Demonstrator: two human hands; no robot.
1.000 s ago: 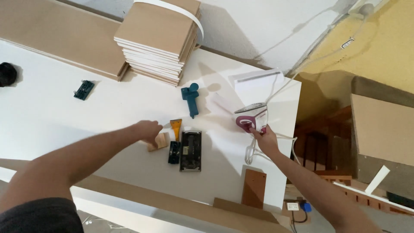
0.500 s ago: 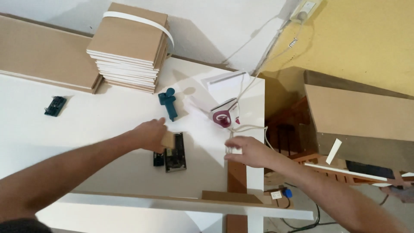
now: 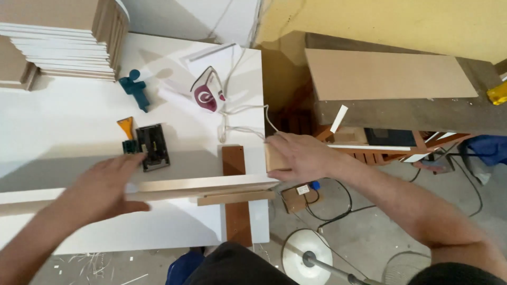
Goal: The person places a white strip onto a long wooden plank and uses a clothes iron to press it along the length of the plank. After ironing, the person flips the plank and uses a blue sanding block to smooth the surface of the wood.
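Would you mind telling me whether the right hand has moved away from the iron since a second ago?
Yes. The right hand was at the iron on the white table; now it has come toward the person, gripping a small wooden block at the table's edge.

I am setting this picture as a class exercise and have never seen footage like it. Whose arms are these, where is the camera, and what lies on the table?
There is no machine here: the two bare arms belong to one person, and the camera sits on that person's head, looking down. The left hand is blurred and lies over a long white board on the white table. The right hand grips a small wooden block at the table's edge, by the board's end. Further back lie a clothes iron with its white cord, a teal tool, an orange scraper, a dark trimming tool and a stack of boards. A brown strip crosses under the white board.
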